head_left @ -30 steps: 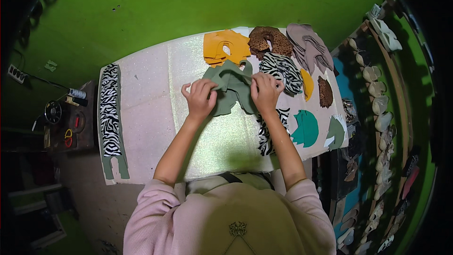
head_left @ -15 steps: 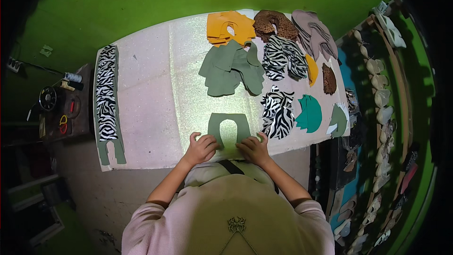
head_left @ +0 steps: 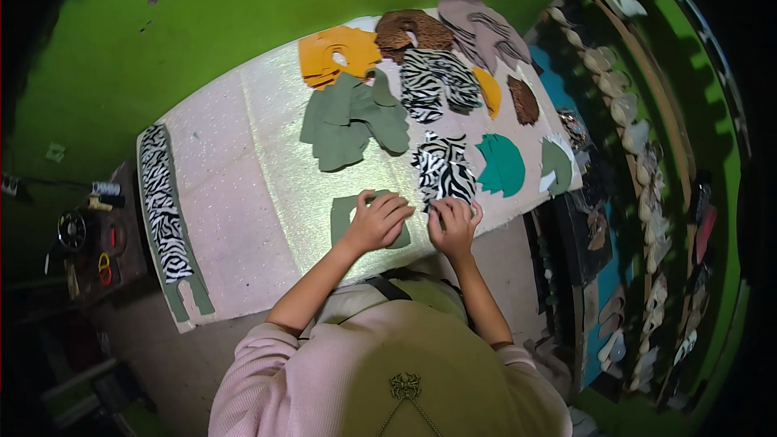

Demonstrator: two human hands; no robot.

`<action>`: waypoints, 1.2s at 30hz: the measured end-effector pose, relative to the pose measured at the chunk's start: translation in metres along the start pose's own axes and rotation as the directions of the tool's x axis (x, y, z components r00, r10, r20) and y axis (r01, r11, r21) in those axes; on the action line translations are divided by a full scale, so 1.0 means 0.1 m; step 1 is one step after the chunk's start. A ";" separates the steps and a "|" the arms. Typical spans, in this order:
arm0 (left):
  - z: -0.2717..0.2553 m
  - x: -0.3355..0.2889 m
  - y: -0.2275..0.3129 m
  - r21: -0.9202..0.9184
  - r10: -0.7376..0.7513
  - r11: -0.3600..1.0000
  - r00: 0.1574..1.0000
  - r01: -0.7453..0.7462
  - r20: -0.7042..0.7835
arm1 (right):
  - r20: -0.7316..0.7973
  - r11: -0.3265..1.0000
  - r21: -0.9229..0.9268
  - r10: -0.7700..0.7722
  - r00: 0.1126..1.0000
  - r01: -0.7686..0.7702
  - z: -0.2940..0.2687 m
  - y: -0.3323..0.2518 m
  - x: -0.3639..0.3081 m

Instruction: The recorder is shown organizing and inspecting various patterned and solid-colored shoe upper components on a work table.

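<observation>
A green U-shaped cut piece (head_left: pixel 344 214) lies flat near the table's front edge. My left hand (head_left: pixel 377 223) rests across its right part, fingers spread and slightly bent, covering much of the cutout. Just to the right, my right hand (head_left: pixel 453 226) has its fingers curled over the near edge of a small stack of zebra-print pieces (head_left: pixel 445 170). How firmly it grips is partly hidden. Beyond my left hand lies a loose pile of green pieces (head_left: pixel 344 125).
Orange pieces (head_left: pixel 332 53), brown spotted pieces (head_left: pixel 396 28) and mauve pieces (head_left: pixel 477 28) line the far side. A teal stack (head_left: pixel 502 166) sits right. A zebra strip (head_left: pixel 162 202) runs along the left edge. Racks of shoe forms (head_left: pixel 623 105) stand right.
Both hands have left the sides of the green U-shaped piece. My right hand has gone up to the zebra-print stack; my left now lies over the green piece. The view has turned.
</observation>
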State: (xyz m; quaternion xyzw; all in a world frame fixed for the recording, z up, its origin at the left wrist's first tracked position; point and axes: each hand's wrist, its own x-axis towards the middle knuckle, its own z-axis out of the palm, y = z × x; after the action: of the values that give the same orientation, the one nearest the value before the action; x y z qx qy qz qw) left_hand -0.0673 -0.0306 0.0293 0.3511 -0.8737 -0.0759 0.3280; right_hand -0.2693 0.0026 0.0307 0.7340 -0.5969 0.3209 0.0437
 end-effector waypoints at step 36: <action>0.55 0.37 0.16 0.049 0.030 0.998 0.960 -0.046 0.280 | 0.007 0.930 0.072 0.360 0.933 -0.359 -0.08 0.55 -0.06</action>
State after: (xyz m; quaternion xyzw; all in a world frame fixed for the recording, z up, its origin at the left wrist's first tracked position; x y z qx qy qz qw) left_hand -0.1307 -0.0487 0.0117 0.3290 -0.9195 -0.0942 0.1934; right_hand -0.3223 -0.0043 0.0162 0.6124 -0.7089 0.3475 -0.0404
